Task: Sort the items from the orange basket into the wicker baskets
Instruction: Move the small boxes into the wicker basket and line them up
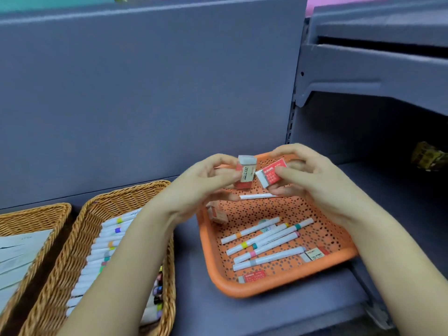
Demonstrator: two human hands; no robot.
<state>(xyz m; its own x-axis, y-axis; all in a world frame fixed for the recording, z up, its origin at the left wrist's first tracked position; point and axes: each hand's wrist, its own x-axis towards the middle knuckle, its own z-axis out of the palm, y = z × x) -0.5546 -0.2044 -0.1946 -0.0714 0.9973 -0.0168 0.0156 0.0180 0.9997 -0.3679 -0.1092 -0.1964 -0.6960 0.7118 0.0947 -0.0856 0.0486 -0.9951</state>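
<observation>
Here, you hold an eraser in each hand above the orange basket (pixel 278 288).
Your left hand (pixel 206 180) pinches the 2B eraser (pixel 246 171); your right hand (pixel 308 175) grips the red-sleeved eraser (pixel 268 177), print unreadable.

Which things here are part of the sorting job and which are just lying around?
Part of the job:
- orange basket
- markers and erasers in it
- an eraser in each hand: left hand, right hand
- wicker basket of markers
- wicker basket with white sheets

Just lying about:
- yellow object on the dark shelf at right
</observation>
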